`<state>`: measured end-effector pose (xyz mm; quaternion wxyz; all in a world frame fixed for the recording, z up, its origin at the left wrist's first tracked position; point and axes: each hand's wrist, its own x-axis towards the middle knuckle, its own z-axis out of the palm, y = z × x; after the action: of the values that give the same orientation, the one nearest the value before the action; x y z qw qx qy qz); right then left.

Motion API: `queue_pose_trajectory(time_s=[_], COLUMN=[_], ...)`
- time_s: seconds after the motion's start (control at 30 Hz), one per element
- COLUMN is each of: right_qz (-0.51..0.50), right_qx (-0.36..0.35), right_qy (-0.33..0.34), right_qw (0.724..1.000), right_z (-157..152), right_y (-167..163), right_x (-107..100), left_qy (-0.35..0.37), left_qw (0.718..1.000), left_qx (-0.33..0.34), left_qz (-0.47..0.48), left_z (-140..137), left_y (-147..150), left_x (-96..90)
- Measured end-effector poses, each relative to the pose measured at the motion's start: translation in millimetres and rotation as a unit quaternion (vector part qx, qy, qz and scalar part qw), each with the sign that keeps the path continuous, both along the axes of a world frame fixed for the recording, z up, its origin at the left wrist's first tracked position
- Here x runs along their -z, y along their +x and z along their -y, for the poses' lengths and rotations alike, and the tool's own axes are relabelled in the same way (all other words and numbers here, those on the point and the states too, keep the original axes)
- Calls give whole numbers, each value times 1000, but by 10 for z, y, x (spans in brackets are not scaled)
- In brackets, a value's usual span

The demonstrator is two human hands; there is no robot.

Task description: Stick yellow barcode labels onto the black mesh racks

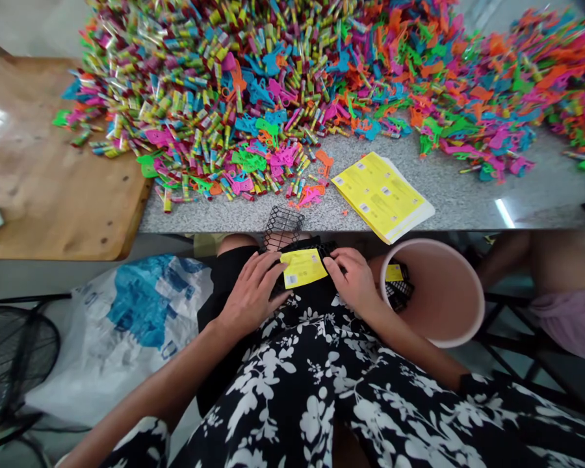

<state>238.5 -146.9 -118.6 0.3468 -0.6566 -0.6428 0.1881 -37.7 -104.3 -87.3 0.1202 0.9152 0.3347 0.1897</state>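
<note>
Over my lap, my left hand (254, 286) has its fingers closed at the left edge of a yellow printed label (304, 268), with the thumb below the corner. My right hand (355, 278) pinches with bent fingers at the label's right edge. Dark mesh shows just behind the label, partly covered by it and my hands. A black mesh basket (283, 226) sticks up there against the table's front edge; whether both mesh parts are one piece I cannot tell. Beyond it on the table lies a stack of yellow printed sheets (381, 194).
A large pile of small colourful plastic toys and tubes (253, 97) covers the grey stone table (214, 218). A wooden board (53, 188) is at left. Beside my right arm stands a pink bin (448, 292) with black labelled baskets (398, 292). A white-blue plastic bag (136, 318) lies left.
</note>
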Motion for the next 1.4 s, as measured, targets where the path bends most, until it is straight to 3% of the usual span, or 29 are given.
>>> queue_pose_trajectory(time_s=[0.2, 0.6, 0.83, 1.07, 1.23, 1.4], right_qz=[52, -123, -102, 20, -79, -130], right_qx=[10, 69, 60, 33, -24, 9], right_qy=[-47, -110, -46, 6, 30, 76], right_qw=[997, 984, 992, 999, 996, 989], right_z=[81, 120, 145, 178, 199, 208], right_y=[-147, -239, -293, -297, -353, -278], right_x=[-88, -80, -147, -218, -320, -383], left_qy=[-48, -111, -150, -167, -152, -143], left_qw=[999, 993, 987, 982, 984, 985], left_qx=[-16, -36, -56, -80, -89, -97], left_qz=[16, 34, 31, 46, 38, 8], left_z=[-31, 24, -19, -37, 30, 25], left_y=[24, 62, 73, 41, 92, 85], left_x=[6, 16, -34, -25, 23, 39])
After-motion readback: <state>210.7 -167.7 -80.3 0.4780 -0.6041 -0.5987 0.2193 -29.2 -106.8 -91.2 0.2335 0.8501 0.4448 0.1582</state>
